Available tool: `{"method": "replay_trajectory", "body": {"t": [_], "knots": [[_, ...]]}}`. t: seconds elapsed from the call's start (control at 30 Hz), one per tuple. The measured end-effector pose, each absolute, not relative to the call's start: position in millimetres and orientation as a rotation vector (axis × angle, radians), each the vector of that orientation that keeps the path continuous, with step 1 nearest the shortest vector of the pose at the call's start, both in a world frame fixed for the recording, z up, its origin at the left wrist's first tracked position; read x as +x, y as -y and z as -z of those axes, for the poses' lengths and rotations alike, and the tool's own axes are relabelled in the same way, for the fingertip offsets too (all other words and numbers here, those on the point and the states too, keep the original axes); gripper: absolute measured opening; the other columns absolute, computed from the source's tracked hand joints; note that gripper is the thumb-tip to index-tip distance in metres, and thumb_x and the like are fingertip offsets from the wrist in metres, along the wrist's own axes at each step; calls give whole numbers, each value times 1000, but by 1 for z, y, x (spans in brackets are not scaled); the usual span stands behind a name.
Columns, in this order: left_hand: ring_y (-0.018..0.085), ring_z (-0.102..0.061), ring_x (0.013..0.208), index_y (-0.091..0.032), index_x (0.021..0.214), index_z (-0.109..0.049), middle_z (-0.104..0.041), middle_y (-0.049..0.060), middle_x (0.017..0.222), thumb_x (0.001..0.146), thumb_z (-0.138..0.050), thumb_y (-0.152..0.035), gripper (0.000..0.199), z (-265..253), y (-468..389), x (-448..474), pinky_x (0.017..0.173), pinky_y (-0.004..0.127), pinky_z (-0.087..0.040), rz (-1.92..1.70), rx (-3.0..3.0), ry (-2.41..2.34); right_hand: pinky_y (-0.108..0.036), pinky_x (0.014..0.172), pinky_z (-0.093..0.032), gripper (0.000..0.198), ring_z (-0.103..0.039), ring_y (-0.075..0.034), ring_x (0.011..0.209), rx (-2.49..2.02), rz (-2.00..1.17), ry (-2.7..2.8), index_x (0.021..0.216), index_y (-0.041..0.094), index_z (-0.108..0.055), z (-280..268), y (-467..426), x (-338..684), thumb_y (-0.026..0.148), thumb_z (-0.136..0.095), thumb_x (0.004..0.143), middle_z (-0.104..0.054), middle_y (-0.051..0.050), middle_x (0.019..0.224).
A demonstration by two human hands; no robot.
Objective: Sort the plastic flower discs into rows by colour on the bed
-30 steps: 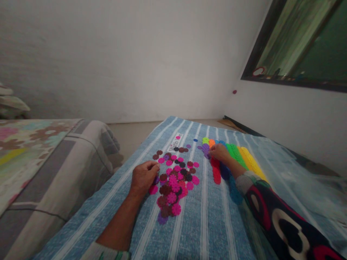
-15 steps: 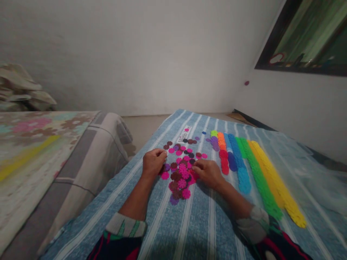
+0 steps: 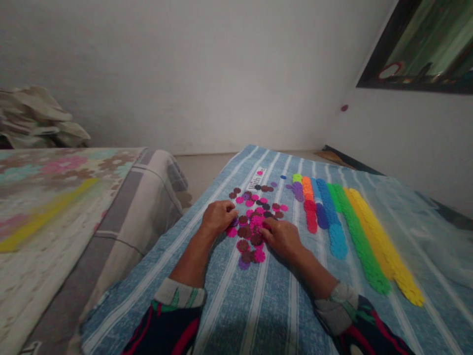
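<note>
Flower-shaped plastic discs lie in a loose pile on a blue striped cloth, among them a pink disc (image 3: pixel 231 231), a brown disc (image 3: pixel 243 245) and a purple disc (image 3: pixel 244 263). At the pile's left edge is my left hand (image 3: pixel 219 217), its fingers curled together; whatever they may hold is hidden. My right hand (image 3: pixel 284 236) reaches in from the right, thumb and fingers pinched at a pink disc among the middle pieces. Its palm hides part of the pile.
Sorted rows of discs run along the right: a red row (image 3: pixel 310 217), a blue row (image 3: pixel 337 239), a green row (image 3: pixel 362 246) and a yellow row (image 3: pixel 388 251). Clear plastic (image 3: pixel 436 236) lies beyond them. On the left stands another surface with a floral cover (image 3: pixel 66 165).
The view has shifted slightly, so things sit further right. My right hand has moved left over the pile, and fewer pink discs show in its lower middle. My left hand stays at the left edge.
</note>
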State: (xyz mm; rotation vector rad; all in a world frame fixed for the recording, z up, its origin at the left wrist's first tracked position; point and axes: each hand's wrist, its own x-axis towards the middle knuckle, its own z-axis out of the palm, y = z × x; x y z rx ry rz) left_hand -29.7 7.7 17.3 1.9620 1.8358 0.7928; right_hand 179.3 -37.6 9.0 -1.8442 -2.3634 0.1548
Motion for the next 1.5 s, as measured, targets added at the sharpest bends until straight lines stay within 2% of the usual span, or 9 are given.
{"method": "replay_trajectory", "body": {"t": [0.17,0.37,0.53,0.7,0.9,1.03,1.13,1.27,1.5], "knots": [[18,-59,68,-19,67,-73,-68,4,74,65,-66,-32,15,-23,-8,-33,63,27,-37,-578,2101,-1810,-26,66,-37,31,-68,-22,87,-1897,-114,2266,116,27,-65,-2,34,187,40,-46,96,-74,-7,95],[16,-56,66,-22,61,-72,-67,1,72,56,-72,-29,9,-26,-7,-32,60,25,-36,-497,2069,-1828,-24,64,-34,30,-67,-18,80,-1545,-163,2396,103,28,-70,1,42,183,44,-46,96,-75,-3,89],[15,-55,62,-22,60,-73,-67,2,72,56,-71,-27,6,-27,-5,-30,60,26,-35,-439,2118,-1811,-24,63,-33,32,-66,-18,76,-1484,-171,2515,102,28,-71,-3,44,183,50,-48,94,-75,-3,85],[16,-56,65,-20,65,-72,-67,3,74,59,-69,-26,9,-26,-5,-30,60,27,-35,-402,2143,-1816,-26,63,-35,32,-67,-20,80,-1664,-119,2492,106,29,-70,-2,39,185,41,-42,98,-75,-6,91],[14,-52,58,-19,63,-65,-60,-2,59,58,-68,-26,8,-24,-5,-34,56,25,-33,-479,2034,-1729,-26,64,-37,33,-68,-21,81,-1817,-85,2430,106,26,-69,-1,36,188,39,-39,99,-74,-8,93],[12,-49,52,-18,57,-60,-55,-3,51,57,-68,-28,13,-21,-5,-37,53,25,-33,-602,1914,-1628,-25,63,-35,33,-68,-20,82,-1720,-101,2425,107,27,-69,-1,39,187,39,-40,99,-74,-7,94],[11,-47,48,-17,54,-59,-54,-3,48,57,-66,-29,15,-20,-5,-39,50,24,-33,-687,1824,-1543,-26,63,-34,32,-67,-19,81,-1574,-106,2453,110,29,-68,-1,43,186,38,-39,99,-75,-5,93],[9,-43,42,-16,56,-59,-51,-4,45,59,-65,-30,16,-20,-5,-40,45,22,-31,-733,1708,-1501,-27,60,-31,33,-67,-18,75,-1466,-44,2520,105,27,-68,-1,46,184,38,-37,100,-75,-4,86],[9,-44,40,-16,62,-60,-54,-3,46,59,-66,-34,19,-17,-5,-40,41,22,-31,-819,1559,-1499,-28,55,-26,29,-67,-20,68,-1547,70,2546,110,29,-66,-1,45,184,36,-40,99,-74,-6,80]]}}
